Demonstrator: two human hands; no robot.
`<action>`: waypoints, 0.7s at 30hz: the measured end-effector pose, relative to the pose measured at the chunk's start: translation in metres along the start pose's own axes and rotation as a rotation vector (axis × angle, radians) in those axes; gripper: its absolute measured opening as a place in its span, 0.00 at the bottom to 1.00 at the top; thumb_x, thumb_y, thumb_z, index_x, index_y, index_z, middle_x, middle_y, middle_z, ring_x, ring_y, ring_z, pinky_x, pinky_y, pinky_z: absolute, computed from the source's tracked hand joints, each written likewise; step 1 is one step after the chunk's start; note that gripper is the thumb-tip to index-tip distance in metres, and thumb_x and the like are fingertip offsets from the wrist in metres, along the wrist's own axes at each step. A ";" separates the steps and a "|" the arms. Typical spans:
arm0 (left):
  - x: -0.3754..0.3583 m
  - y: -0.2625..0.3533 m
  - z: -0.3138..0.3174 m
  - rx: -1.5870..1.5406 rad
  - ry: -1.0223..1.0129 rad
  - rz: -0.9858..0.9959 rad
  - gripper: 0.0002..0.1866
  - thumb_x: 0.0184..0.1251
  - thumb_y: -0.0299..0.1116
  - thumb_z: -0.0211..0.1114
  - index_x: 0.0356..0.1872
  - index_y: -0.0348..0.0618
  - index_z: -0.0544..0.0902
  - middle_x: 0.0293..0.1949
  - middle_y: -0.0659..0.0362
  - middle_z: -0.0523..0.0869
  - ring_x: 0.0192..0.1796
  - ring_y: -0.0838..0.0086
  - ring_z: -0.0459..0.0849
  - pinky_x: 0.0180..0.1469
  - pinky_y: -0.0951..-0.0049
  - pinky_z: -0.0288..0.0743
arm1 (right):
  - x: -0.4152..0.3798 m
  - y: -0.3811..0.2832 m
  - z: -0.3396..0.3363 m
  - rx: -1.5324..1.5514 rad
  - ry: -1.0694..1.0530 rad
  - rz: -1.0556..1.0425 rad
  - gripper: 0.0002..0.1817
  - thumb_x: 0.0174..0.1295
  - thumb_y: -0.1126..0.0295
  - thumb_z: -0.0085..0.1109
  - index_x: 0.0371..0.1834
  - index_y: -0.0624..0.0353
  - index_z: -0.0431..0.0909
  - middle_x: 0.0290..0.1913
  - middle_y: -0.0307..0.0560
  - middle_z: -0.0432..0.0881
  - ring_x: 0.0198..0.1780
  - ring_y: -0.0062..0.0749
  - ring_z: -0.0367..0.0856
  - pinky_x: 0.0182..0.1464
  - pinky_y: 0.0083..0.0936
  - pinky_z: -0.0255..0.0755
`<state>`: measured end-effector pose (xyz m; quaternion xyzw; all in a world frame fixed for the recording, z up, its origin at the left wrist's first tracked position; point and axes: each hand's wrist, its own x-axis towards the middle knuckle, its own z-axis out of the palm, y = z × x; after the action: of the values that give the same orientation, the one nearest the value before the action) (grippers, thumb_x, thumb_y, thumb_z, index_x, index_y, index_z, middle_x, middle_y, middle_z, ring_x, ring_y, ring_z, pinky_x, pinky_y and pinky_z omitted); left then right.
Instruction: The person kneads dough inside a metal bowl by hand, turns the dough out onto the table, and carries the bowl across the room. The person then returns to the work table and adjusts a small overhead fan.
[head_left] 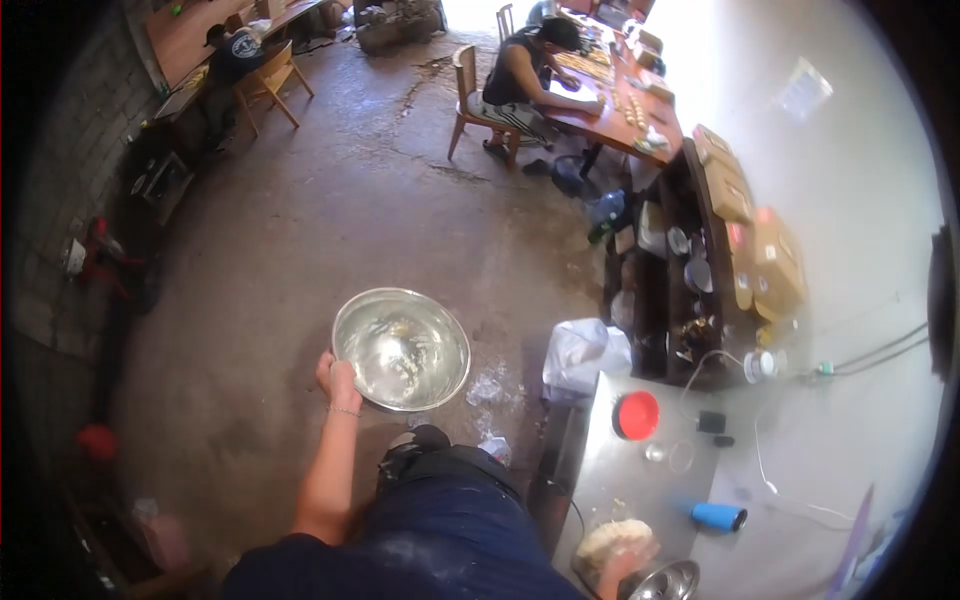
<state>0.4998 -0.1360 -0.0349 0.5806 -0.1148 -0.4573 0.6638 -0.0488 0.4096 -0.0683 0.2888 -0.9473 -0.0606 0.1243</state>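
My left hand (340,378) grips the near-left rim of a wide metal mixing bowl (402,350), held tilted over the floor. Pale smears, like flour or dough, cling to the inside of the bowl. At the lower right, my right hand (628,560) is on a pale lump of dough (605,538) above the metal table (600,480), its fingers closed against the lump and partly blurred. Close beside that hand, a smaller metal bowl (672,580) is cut off by the frame's bottom edge.
On the metal table are a red bowl (637,415) and a blue bottle (718,516) lying on its side. A white bag (585,358) stands beyond it. Shelves with cardboard boxes (775,265) line the right wall. Two people sit at wooden tables (625,118) farther away.
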 end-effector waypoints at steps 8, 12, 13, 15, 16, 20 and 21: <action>0.166 -0.012 -0.073 0.105 0.202 0.166 0.10 0.48 0.11 0.51 0.27 0.35 0.77 0.37 0.61 0.83 0.44 0.76 0.78 0.56 0.72 0.74 | -0.001 -0.159 0.048 0.127 0.128 0.029 0.33 0.71 0.51 0.58 0.72 0.62 0.72 0.74 0.78 0.64 0.75 0.72 0.64 0.72 0.63 0.63; 0.229 -0.014 -0.113 0.053 0.245 0.197 0.08 0.49 0.11 0.53 0.26 0.35 0.75 0.40 0.59 0.83 0.45 0.76 0.77 0.60 0.72 0.71 | -0.003 -0.245 0.073 0.125 -0.112 -0.212 0.31 0.69 0.50 0.59 0.69 0.60 0.76 0.71 0.76 0.68 0.73 0.71 0.67 0.70 0.63 0.65; 0.246 -0.014 -0.121 0.046 0.260 0.203 0.07 0.50 0.11 0.54 0.26 0.35 0.75 0.40 0.60 0.83 0.45 0.77 0.76 0.60 0.72 0.71 | 0.001 -0.265 0.081 0.116 -0.165 -0.250 0.31 0.69 0.50 0.59 0.68 0.60 0.77 0.71 0.76 0.69 0.72 0.71 0.68 0.69 0.64 0.66; 0.255 -0.008 -0.133 0.062 0.322 0.271 0.07 0.51 0.12 0.55 0.25 0.35 0.74 0.37 0.63 0.79 0.42 0.77 0.74 0.58 0.75 0.71 | 0.024 -0.290 0.108 0.096 -0.265 -0.335 0.30 0.68 0.50 0.60 0.66 0.59 0.79 0.69 0.74 0.71 0.71 0.71 0.69 0.68 0.64 0.67; 0.261 -0.004 -0.138 0.071 0.357 0.306 0.06 0.52 0.12 0.56 0.25 0.36 0.74 0.35 0.65 0.77 0.41 0.78 0.73 0.58 0.76 0.71 | 0.033 -0.306 0.121 0.088 -0.319 -0.373 0.29 0.68 0.50 0.60 0.65 0.59 0.80 0.69 0.74 0.72 0.70 0.71 0.70 0.67 0.64 0.67; 0.287 0.017 -0.161 0.070 0.525 0.227 0.10 0.51 0.12 0.56 0.21 0.39 0.68 0.29 0.67 0.71 0.36 0.81 0.69 0.45 0.77 0.70 | 0.101 -0.386 0.172 0.030 -0.488 -0.536 0.27 0.67 0.50 0.61 0.61 0.59 0.83 0.65 0.71 0.76 0.66 0.69 0.73 0.64 0.63 0.69; 0.290 0.026 -0.168 0.104 0.554 0.184 0.11 0.50 0.12 0.56 0.21 0.40 0.67 0.28 0.66 0.70 0.35 0.82 0.68 0.42 0.76 0.68 | 0.122 -0.424 0.166 0.038 -0.521 -0.574 0.26 0.67 0.51 0.61 0.59 0.59 0.83 0.63 0.71 0.77 0.64 0.68 0.73 0.62 0.62 0.70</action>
<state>0.7883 -0.2410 -0.1719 0.7037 -0.0047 -0.2127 0.6779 0.0345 -0.0021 -0.2832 0.5195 -0.8287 -0.1467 -0.1478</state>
